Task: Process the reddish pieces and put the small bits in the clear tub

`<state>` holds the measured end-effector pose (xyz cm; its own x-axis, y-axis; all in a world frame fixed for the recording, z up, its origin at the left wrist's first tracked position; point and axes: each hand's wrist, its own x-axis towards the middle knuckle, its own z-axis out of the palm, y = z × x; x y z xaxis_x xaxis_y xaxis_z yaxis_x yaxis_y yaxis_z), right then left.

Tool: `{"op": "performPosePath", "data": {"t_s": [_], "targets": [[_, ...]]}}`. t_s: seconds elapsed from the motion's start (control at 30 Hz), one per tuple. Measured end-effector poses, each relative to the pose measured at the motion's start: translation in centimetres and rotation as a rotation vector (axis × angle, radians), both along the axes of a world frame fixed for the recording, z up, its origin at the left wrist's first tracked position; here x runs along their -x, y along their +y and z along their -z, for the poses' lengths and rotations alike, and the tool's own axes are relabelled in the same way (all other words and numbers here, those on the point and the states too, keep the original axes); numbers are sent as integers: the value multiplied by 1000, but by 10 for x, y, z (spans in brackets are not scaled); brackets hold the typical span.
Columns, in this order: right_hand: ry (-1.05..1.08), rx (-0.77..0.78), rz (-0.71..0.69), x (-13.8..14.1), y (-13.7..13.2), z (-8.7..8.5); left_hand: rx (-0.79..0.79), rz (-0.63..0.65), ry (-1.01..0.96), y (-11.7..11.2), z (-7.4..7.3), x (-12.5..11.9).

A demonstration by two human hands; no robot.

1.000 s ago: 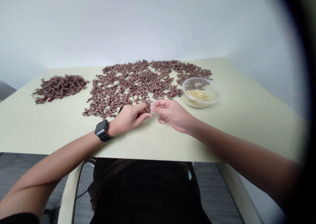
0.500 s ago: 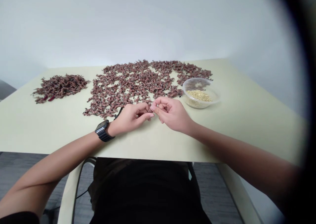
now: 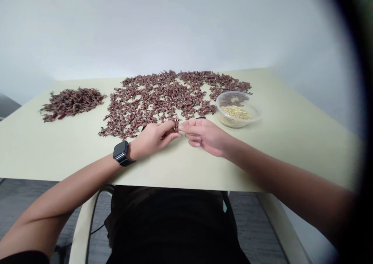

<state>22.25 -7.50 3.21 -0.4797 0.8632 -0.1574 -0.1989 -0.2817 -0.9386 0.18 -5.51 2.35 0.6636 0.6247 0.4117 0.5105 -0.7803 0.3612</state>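
Note:
My left hand (image 3: 154,137), with a black watch (image 3: 121,153) on the wrist, and my right hand (image 3: 205,134) meet fingertip to fingertip at the near edge of a wide spread of small reddish-brown dried pieces (image 3: 163,97). Both hands pinch one small reddish-brown piece (image 3: 176,125) between them. A clear plastic bowl (image 3: 236,108) holding yellowish seeds stands just right of my right hand.
A separate heap of the same reddish-brown pieces (image 3: 71,102) lies at the far left of the pale green table (image 3: 291,132). A white wall rises behind the table. My dark-clothed lap and a chair frame (image 3: 83,221) show below the table's front edge.
My right hand's fingers curled in tighter half a second ago and have now stretched out again; both hands stay at the same spot by the spread's near edge.

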Motion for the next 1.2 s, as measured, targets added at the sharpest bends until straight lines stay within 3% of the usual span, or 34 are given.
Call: {"op": "performPosePath", "data": {"t_s": [0.07, 0.23, 0.37, 0.43, 0.57, 0.73, 0.83, 0.93, 1.03, 1.2], "targets": [[-61, -117, 49, -1, 1, 2, 112, 12, -53, -2, -4, -2], [-401, -604, 183, -5, 1, 7, 420, 59, -173, -6, -11, -7], [-547, -831, 219, -5, -1, 6, 527, 97, -219, -8, -11, -8], [-534, -785, 206, -4, -2, 5, 484, 80, -200, -7, -11, -7], [-434, -536, 146, -2, -3, 4, 308, 15, -119, -6, -10, -6], [-391, -455, 127, -4, 1, 4, 140, -23, -22, -2, -1, -4], [-232, -260, 71, -3, 4, 4, 10, -33, 51, 0, 5, -1], [-73, -72, 8, -3, 6, 5, 5, -24, 58, 0, 3, 0], [-89, -127, 20, -5, 7, 6, 165, 19, -40, -2, -4, -2], [-370, -509, 130, -7, 4, 6, 502, 84, -208, -7, -10, -7]]}}
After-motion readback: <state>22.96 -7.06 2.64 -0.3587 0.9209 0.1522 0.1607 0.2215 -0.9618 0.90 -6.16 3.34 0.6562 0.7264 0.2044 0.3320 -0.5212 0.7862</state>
